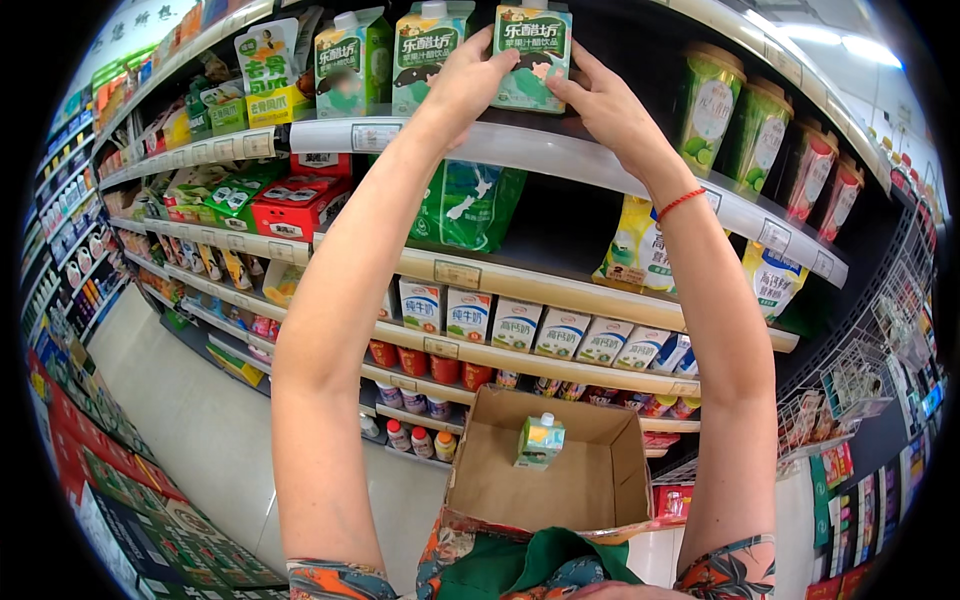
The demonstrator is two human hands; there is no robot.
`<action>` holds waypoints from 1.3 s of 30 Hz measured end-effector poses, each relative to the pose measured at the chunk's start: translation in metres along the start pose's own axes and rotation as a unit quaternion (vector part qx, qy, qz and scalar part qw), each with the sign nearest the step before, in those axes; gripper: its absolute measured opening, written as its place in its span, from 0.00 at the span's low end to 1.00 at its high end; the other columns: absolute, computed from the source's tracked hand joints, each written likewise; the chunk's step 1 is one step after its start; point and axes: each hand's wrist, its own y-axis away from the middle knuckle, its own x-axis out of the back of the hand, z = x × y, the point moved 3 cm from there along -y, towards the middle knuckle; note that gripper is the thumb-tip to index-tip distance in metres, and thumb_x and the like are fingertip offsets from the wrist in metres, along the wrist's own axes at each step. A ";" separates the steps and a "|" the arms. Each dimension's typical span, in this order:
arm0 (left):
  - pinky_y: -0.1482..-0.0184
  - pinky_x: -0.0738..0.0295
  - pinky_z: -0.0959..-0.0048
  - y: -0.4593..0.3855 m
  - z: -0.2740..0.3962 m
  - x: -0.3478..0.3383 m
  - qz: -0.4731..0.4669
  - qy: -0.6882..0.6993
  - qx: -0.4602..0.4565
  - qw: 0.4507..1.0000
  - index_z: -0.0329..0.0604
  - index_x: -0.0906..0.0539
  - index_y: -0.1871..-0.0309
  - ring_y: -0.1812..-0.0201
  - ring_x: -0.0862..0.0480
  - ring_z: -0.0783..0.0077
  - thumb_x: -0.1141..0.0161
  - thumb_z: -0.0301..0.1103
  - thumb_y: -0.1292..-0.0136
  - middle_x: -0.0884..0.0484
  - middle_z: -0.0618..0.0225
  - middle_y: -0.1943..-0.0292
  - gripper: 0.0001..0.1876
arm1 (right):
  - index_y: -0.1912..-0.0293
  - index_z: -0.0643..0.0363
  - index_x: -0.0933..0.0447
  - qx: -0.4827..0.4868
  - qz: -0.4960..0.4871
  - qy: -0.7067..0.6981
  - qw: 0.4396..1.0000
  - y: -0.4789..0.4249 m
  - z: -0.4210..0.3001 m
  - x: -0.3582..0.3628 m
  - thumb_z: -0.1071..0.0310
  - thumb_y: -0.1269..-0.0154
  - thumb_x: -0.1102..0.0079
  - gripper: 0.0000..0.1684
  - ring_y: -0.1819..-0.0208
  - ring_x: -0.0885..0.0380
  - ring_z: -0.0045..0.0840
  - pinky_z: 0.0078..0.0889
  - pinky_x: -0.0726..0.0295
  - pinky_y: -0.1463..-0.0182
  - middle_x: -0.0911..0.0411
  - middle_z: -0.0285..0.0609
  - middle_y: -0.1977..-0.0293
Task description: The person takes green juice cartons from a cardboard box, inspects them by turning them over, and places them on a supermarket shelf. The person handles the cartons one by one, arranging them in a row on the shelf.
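Observation:
Both hands hold one green drink carton [531, 79] upright at the front of the upper shelf [555, 139]. My left hand [466, 86] grips its left side, the thumb on the front face. From the right side, my right hand [611, 101] grips it, thumb near the lower front edge. Two matching cartons stand to the left: a near carton [420, 75] partly behind my left hand, and a farther carton [349, 79]. Another carton of this kind [541, 441], with a white cap, stands inside an open cardboard box [577, 487] below my arms.
Tall green cups [709, 109] with brown lids stand right on the same shelf. Lower shelves hold a green pouch [472, 206], yellow bags [637, 247] and white milk cartons [517, 324]. Wire baskets [855, 379] hang at right. Stacked boxes [165, 540] border the aisle floor [202, 420] at left.

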 end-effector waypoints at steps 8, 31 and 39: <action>0.37 0.34 0.72 0.000 0.005 -0.004 0.000 -0.070 0.012 0.997 0.36 0.31 0.30 0.42 0.24 0.70 0.45 0.32 0.28 0.20 0.60 0.42 0.25 | 0.28 0.54 0.35 0.006 0.015 -0.004 1.000 -0.006 0.011 -0.003 0.55 0.28 0.39 0.34 0.52 0.22 0.19 0.29 0.18 0.48 0.18 0.37 0.54; 0.39 0.32 0.69 0.011 0.021 -0.008 0.025 -0.189 0.068 0.979 0.37 0.34 0.30 0.45 0.22 0.67 0.41 0.31 0.37 0.19 0.58 0.46 0.31 | 0.27 0.51 0.36 0.104 0.102 0.167 0.975 -0.007 0.012 -0.013 0.62 0.34 0.35 0.38 0.62 0.19 0.20 0.25 0.23 0.54 0.14 0.42 0.54; 0.36 0.35 0.65 0.002 0.007 -0.001 0.064 -0.237 0.066 0.967 0.37 0.34 0.31 0.42 0.23 0.64 0.37 0.33 0.42 0.20 0.55 0.45 0.35 | 0.31 0.53 0.33 0.101 0.106 0.162 0.976 -0.002 0.005 -0.014 0.61 0.35 0.34 0.34 0.53 0.16 0.32 0.33 0.22 0.46 0.15 0.48 0.50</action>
